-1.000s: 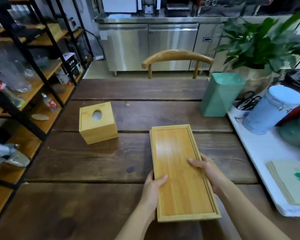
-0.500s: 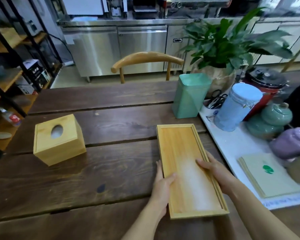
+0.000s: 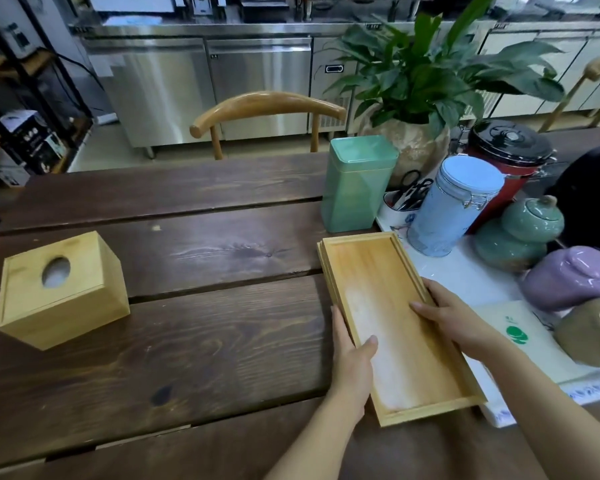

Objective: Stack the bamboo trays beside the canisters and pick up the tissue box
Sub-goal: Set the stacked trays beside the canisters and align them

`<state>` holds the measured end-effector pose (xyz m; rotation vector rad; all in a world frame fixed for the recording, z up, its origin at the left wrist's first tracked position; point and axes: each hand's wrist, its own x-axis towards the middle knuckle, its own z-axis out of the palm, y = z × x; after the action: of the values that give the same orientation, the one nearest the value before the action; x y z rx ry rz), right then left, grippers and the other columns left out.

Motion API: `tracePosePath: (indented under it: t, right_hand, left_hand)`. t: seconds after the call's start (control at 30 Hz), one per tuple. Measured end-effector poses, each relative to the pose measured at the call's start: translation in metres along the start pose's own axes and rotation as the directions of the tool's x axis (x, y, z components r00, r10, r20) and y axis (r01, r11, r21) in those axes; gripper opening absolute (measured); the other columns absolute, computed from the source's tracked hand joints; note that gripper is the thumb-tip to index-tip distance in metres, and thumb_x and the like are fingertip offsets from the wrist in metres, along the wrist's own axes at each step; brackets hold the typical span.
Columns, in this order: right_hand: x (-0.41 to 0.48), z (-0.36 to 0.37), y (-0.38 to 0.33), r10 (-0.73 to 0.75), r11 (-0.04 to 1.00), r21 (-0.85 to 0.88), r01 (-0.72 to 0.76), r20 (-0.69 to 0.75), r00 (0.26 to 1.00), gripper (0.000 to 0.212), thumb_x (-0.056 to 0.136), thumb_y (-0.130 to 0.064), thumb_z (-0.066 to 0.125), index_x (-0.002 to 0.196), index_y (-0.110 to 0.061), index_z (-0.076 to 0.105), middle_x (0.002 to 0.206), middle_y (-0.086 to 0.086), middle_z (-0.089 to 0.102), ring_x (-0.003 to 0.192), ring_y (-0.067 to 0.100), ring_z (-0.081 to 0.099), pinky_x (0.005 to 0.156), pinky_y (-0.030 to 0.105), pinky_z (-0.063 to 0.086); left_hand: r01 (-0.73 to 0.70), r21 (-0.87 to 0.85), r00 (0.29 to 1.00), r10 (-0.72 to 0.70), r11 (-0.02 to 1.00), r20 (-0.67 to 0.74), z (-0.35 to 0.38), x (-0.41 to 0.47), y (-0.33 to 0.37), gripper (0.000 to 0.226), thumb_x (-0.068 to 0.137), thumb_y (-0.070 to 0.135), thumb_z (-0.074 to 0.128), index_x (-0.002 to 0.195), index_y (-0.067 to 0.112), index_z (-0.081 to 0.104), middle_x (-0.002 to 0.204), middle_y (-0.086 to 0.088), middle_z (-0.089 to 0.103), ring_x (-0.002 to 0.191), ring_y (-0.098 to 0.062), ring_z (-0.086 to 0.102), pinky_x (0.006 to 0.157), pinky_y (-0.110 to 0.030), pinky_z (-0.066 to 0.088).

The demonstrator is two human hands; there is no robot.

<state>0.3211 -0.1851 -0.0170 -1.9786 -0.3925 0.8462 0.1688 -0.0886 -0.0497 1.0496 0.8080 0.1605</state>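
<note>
bamboo trays (image 3: pixel 392 306) run lengthwise away from the person, left hand (image 3: pixel 352 355) and right hand (image 3: pixel 454 317) fingers clamping the long sides.

Soft, even daylight fills the scene, laying a pale, washed-out glare along the floor of the shallow rectangular bamboo tray (image 3: pixel 388 320) near the right edge of the dark brown plank table (image 3: pixel 194 306) and only a faint shadow beneath the square bamboo tissue box (image 3: pixel 61 289). The wide lens bows the brushed stainless-steel cabinets (image 3: pixel 208 84) and stretches the frame's corners. Detail is slightly soft throughout.
</note>
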Motion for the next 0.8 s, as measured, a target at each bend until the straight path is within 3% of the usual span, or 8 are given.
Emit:
tracePosePath:
  t: [0.07,0.13,0.23,0.37,0.8]
  right_hand:
    - [0.006,-0.001,-0.001,-0.043,0.992,-0.119,0.033,-0.074,0.996,0.038,0.090,-0.011,0.057,0.127,-0.014,0.052,0.115,0.003,0.062,0.101,0.021,0.059,0.082,0.030,0.046]
    - [0.011,0.001,-0.004,-0.090,0.974,-0.220,0.048,-0.186,0.978,0.038,0.087,-0.009,0.059,0.124,-0.012,0.055,0.118,0.006,0.062,0.108,0.024,0.058,0.093,0.036,0.044]
    - [0.011,0.005,-0.006,-0.106,0.973,-0.225,0.044,-0.274,0.956,0.038,0.088,-0.007,0.057,0.126,-0.010,0.055,0.120,0.006,0.061,0.116,0.026,0.054,0.101,0.038,0.040]
    - [0.007,0.005,-0.012,-0.101,0.983,-0.172,0.061,-0.239,0.966,0.036,0.091,-0.002,0.051,0.127,-0.005,0.052,0.112,0.002,0.055,0.105,0.017,0.050,0.088,0.025,0.033]
    - [0.016,0.005,-0.020,-0.062,0.993,-0.108,0.037,-0.230,0.971,0.035,0.092,-0.002,0.049,0.127,-0.007,0.052,0.115,0.002,0.055,0.104,0.016,0.051,0.087,0.027,0.035]
  left_hand:
    - [-0.004,0.003,1.000,0.004,1.000,0.000,-0.001,0.001,-0.001,0.079,0.093,0.011,0.052,0.147,0.048,0.007,0.153,0.004,0.034,0.134,-0.020,0.040,0.112,-0.047,0.032]
    - [-0.008,0.011,1.000,0.008,1.000,0.010,0.000,0.004,-0.002,0.079,0.093,0.011,0.051,0.147,0.048,0.007,0.154,0.004,0.033,0.135,-0.020,0.039,0.113,-0.047,0.032]
    - [-0.013,0.047,1.000,0.013,0.999,0.001,0.007,0.010,-0.004,0.079,0.093,0.015,0.051,0.146,0.051,0.005,0.157,0.007,0.025,0.140,-0.020,0.032,0.115,-0.047,0.027]
    - [-0.021,0.050,1.000,0.022,0.999,-0.012,0.010,0.015,-0.010,0.080,0.088,0.023,0.052,0.141,0.059,0.005,0.160,0.007,0.018,0.145,-0.020,0.021,0.116,-0.050,0.023]
    - [-0.011,0.123,1.000,0.012,0.992,-0.012,0.011,0.019,0.002,0.080,0.094,0.021,0.049,0.143,0.055,-0.004,0.161,0.003,0.012,0.145,-0.023,0.022,0.116,-0.051,0.024]
